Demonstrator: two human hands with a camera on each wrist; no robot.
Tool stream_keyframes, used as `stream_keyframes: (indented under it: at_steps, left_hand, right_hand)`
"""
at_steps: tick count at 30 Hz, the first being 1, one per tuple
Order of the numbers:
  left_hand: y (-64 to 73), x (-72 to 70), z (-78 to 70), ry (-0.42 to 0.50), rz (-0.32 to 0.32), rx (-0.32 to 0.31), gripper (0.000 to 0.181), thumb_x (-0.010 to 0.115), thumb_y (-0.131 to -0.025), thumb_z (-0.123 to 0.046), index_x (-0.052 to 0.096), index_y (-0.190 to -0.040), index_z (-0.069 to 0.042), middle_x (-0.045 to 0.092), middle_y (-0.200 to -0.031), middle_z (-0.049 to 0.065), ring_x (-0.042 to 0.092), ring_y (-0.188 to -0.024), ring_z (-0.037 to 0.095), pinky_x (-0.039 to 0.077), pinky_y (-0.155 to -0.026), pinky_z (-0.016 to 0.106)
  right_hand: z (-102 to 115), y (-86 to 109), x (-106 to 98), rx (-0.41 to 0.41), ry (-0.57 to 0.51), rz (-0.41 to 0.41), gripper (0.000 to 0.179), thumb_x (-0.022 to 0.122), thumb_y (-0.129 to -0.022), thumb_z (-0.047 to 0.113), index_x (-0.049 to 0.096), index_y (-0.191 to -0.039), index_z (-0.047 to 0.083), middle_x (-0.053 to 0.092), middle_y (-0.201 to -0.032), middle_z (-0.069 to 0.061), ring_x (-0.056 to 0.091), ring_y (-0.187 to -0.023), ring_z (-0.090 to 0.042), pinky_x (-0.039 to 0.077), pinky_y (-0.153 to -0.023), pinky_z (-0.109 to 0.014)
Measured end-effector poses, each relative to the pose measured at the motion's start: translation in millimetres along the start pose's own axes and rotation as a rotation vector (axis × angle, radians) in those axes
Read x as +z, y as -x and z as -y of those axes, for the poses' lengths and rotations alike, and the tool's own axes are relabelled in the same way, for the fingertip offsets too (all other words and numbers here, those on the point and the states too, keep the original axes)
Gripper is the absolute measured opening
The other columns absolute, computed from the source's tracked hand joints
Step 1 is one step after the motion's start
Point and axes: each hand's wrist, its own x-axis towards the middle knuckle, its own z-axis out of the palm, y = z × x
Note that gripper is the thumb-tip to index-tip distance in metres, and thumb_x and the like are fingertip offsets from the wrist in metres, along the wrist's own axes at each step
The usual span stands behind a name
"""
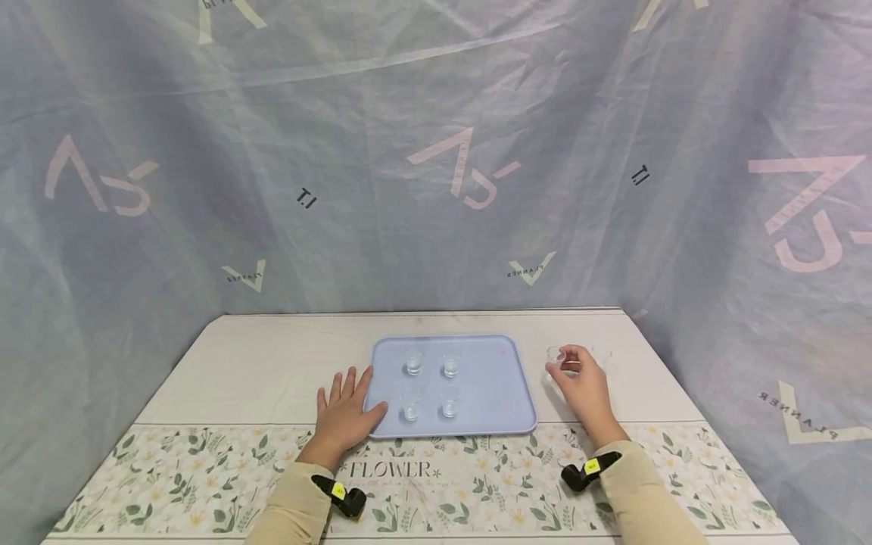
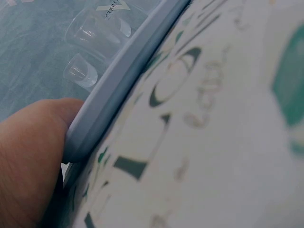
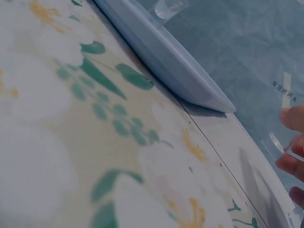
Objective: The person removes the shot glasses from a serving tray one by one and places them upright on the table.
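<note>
Pinching a clear cup (image 1: 555,353) between two and three o'clock from the tray (image 1: 490,393), my right hand (image 1: 584,387) needs light, even pressure, I'd judge; my left hand (image 1: 344,415), fingers spread, touching eight o'clock, should brace without nudging.

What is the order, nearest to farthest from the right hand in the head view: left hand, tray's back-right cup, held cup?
1. Held cup, in the right hand.
2. Back-right cup, on the tray.
3. Left hand, at the tray's left edge.
</note>
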Motion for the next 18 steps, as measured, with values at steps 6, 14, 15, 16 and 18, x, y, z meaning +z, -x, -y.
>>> stream_keyframes:
  at_steps: [6, 14, 15, 16, 18]
  left_hand:
    - [0.7, -0.6, 1.0, 0.001, -0.007, 0.008, 0.079, 0.054, -0.099, -0.05, 0.021, -0.163, -0.017, 0.013, -0.168, 0.02, 0.001, -0.153, 0.045, -0.004, -0.118, 0.068]
    - [0.5, 1.2, -0.5, -0.01, -0.017, 0.0, 0.08, 0.054, -0.098, -0.052, 0.023, -0.163, -0.017, 0.015, -0.167, 0.019, 0.003, -0.154, 0.044, -0.004, -0.118, 0.067]
    - [0.3, 1.3, -0.5, -0.011, -0.02, 0.002, 0.08, 0.054, -0.098, -0.052, 0.023, -0.163, -0.016, 0.015, -0.167, 0.02, 0.003, -0.154, 0.045, -0.004, -0.118, 0.067]
    - [0.2, 1.1, -0.8, -0.009, -0.019, 0.001, 0.08, 0.054, -0.098, -0.052, 0.023, -0.163, -0.016, 0.015, -0.167, 0.019, 0.003, -0.154, 0.045, -0.004, -0.118, 0.067]
    - [-0.1, 0.7, -0.7, -0.007, -0.017, 0.002, 0.08, 0.054, -0.098, -0.051, 0.022, -0.163, -0.016, 0.014, -0.168, 0.019, 0.003, -0.154, 0.045, -0.004, -0.118, 0.067]
  right_hand:
    - [-3.7, -2.2, -1.0, 0.018, 0.037, -0.034, 0.043, 0.077, -0.091, 0.018, 0.058, -0.126, 0.001, 0.066, -0.11, -0.017, 0.067, -0.102, -0.035, 0.051, -0.091, -0.049]
    - [-8.1, -1.4, -2.2, 0.067, 0.069, -0.052, 0.043, 0.075, -0.092, 0.019, 0.057, -0.127, 0.002, 0.064, -0.112, -0.016, 0.065, -0.103, -0.034, 0.05, -0.091, -0.05]
    - [-8.6, -1.3, -2.3, 0.069, 0.069, -0.052, 0.043, 0.075, -0.092, 0.019, 0.057, -0.127, 0.002, 0.065, -0.111, -0.016, 0.065, -0.103, -0.034, 0.05, -0.091, -0.05]
    - [-9.0, -1.2, -2.3, 0.069, 0.07, -0.05, 0.043, 0.075, -0.092, 0.019, 0.057, -0.127, 0.001, 0.065, -0.111, -0.016, 0.065, -0.103, -0.034, 0.05, -0.091, -0.05]
    - [-9.7, -1.1, -2.2, 0.072, 0.069, -0.046, 0.043, 0.075, -0.091, 0.019, 0.057, -0.126, 0.001, 0.065, -0.11, -0.017, 0.065, -0.103, -0.034, 0.05, -0.09, -0.05]
